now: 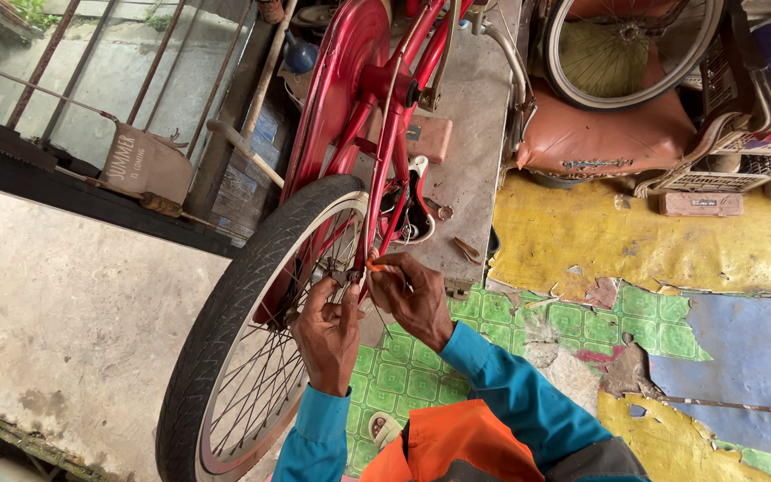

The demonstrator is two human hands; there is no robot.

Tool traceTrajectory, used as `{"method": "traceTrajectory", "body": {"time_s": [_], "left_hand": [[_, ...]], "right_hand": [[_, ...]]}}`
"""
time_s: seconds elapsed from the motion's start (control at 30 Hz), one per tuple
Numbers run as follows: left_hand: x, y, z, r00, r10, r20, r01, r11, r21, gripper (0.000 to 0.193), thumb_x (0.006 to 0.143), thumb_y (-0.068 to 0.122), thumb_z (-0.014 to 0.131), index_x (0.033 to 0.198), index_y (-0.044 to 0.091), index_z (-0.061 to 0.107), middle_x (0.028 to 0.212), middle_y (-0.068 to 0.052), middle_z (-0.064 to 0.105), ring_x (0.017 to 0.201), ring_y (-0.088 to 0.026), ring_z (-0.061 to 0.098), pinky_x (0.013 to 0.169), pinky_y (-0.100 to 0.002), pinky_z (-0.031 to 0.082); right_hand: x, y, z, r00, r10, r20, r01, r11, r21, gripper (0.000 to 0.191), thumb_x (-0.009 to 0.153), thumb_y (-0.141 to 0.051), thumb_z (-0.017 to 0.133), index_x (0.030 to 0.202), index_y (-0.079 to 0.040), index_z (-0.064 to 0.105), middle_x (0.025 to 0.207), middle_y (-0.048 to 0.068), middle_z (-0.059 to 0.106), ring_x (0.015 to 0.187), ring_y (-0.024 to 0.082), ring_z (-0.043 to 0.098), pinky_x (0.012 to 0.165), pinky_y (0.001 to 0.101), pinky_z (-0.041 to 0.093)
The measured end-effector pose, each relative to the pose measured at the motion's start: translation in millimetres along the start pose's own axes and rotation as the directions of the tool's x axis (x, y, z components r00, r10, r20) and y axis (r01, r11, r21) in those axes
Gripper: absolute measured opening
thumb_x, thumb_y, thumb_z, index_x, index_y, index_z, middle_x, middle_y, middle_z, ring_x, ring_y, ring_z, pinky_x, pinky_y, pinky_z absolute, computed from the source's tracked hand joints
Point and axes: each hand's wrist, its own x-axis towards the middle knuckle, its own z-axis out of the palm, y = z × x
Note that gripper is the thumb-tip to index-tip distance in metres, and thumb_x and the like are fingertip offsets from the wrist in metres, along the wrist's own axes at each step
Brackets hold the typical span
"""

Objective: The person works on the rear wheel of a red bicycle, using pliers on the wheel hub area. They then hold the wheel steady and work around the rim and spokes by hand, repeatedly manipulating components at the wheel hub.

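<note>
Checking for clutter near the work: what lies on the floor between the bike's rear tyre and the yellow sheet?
In the head view, green patterned flooring, torn at its edges, lies between the tyre and the yellow sheet.

Soft, even daylight comes from the upper left, so the concrete there looks pale. Shadows are weak. The picture is sharp, with slight bending at the edges.

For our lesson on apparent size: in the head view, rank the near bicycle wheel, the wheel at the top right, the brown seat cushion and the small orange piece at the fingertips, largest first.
1. Near bicycle wheel, though it is closest to the camera.
2. Brown seat cushion and wheel at the top right: look alike, and the wheel is cut off by the frame edge, so unranked.
3. Small orange piece.
</note>
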Motion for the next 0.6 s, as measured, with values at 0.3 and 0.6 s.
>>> {"method": "traceTrajectory", "body": {"time_s": [0.3,0.6], "left_hand": [[-0.1,-0.3,0.5,1.000,-0.007,-0.009,0.007,1.000,-0.003,0.036,0.096,0.026,0.071,0.122,0.002,0.068,0.083,-0.013,0.078,0.070,-0.021,0.080,0.060,-0.033,0.066],[0.4,-5.4,1.0,1.000,-0.011,-0.004,0.011,0.999,0.039,0.037,0.095,0.027,0.071,0.124,0.003,0.066,0.073,-0.012,0.077,0.068,-0.021,0.081,0.057,-0.034,0.065]], "right_hand": [[-8.7,34.6,0.7,0.990,0.135,-0.052,-0.121,0.969,0.216,0.027,0.100,-0.018,0.063,0.123,-0.005,0.060,0.092,0.006,0.075,0.082,0.010,0.071,0.066,0.0262,0.060],[-21.1,103.0,-2.8,0.820,0.567,0.078,-0.465,0.581,0.667,0.041,0.103,-0.036,0.058,0.117,0.001,0.067,0.099,0.007,0.074,0.087,0.015,0.071,0.075,0.0305,0.060]]}}
